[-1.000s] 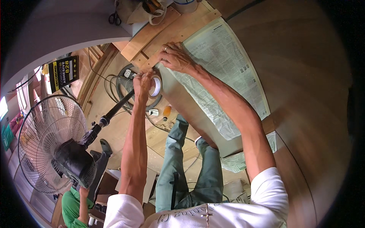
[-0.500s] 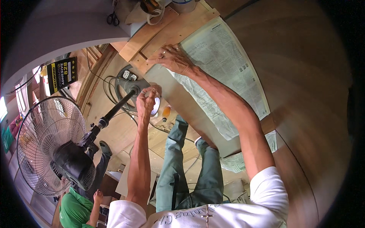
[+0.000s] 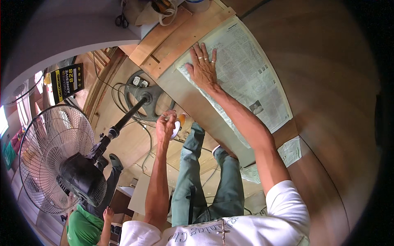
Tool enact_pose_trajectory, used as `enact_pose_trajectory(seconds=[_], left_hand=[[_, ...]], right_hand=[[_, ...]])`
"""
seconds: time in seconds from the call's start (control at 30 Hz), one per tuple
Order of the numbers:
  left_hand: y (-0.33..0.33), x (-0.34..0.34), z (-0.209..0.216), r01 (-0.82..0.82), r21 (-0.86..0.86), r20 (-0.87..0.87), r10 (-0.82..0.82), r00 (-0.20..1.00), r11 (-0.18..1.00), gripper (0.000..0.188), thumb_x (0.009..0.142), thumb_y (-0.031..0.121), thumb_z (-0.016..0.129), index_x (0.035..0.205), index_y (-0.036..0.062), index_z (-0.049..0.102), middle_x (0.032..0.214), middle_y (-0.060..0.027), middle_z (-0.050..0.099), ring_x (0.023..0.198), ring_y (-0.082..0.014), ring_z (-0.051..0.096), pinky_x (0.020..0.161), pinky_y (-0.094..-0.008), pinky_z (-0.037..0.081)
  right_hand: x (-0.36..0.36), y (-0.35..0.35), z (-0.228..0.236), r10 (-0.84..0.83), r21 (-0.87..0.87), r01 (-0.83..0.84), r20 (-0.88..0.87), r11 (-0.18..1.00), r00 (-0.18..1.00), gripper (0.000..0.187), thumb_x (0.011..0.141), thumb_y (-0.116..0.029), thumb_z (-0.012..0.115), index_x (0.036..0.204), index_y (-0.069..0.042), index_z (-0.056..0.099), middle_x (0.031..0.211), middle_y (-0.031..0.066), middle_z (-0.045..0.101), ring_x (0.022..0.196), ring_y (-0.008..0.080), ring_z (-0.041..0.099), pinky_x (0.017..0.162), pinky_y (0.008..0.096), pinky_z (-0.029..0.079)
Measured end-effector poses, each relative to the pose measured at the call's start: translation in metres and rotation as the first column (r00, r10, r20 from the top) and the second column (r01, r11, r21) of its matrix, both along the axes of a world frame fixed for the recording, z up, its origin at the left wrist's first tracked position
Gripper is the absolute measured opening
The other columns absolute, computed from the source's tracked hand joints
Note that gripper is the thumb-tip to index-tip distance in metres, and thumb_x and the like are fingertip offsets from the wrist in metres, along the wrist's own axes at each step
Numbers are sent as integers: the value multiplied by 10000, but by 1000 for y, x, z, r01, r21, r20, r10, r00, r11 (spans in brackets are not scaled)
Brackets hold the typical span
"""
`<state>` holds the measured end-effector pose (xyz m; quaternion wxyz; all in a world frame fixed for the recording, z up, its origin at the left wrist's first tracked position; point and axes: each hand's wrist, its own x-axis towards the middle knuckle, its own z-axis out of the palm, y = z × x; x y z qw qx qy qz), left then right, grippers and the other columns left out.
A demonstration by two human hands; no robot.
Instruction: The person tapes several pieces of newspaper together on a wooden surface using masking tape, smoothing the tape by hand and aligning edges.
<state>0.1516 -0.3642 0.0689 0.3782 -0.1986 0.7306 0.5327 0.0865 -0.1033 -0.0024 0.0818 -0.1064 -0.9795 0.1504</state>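
At the upper centre, the right hand (image 3: 204, 74) lies open, fingers spread, on the newspaper (image 3: 246, 78), apparently keeping it flat; near mid-frame, the left hand (image 3: 166, 128) curls around a tape roll (image 3: 176, 130), clear of the sheet.

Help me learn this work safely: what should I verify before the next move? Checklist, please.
1. Right hand on newspaper: ok, fingers spread near its far end.
2. Left hand holding tape roll: ok.
3. Newspaper flat under the right forearm: cannot tell, hidden.
4. Scissors away from both hands: ok, well apart.
5. Floor free of loose cables: not ok, some loop beside the pedestal fan.
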Motion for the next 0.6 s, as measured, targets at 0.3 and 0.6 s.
enact_pose_trajectory(seconds=[0.3,0.6], left_hand=[[53,-1,45,370,-286,-252,-442,861,884,407,1035,208,546,1439,159,523,664,-85,617,580,-174,563,565,-331,458],[110,-19,51,331,65,-333,-293,896,941,542,1105,231,428,1612,130,267,871,-20,665,786,-65,581,691,-241,487]], right_hand=[[74,-41,51,15,-673,61,106,737,994,636,924,-278,699,1463,-57,443,1478,175,456,1327,368,486,1161,529,310],[146,-11,71,122,-919,324,303,-226,945,473,984,-170,658,1396,-19,481,1218,100,631,1132,175,613,966,308,497]])
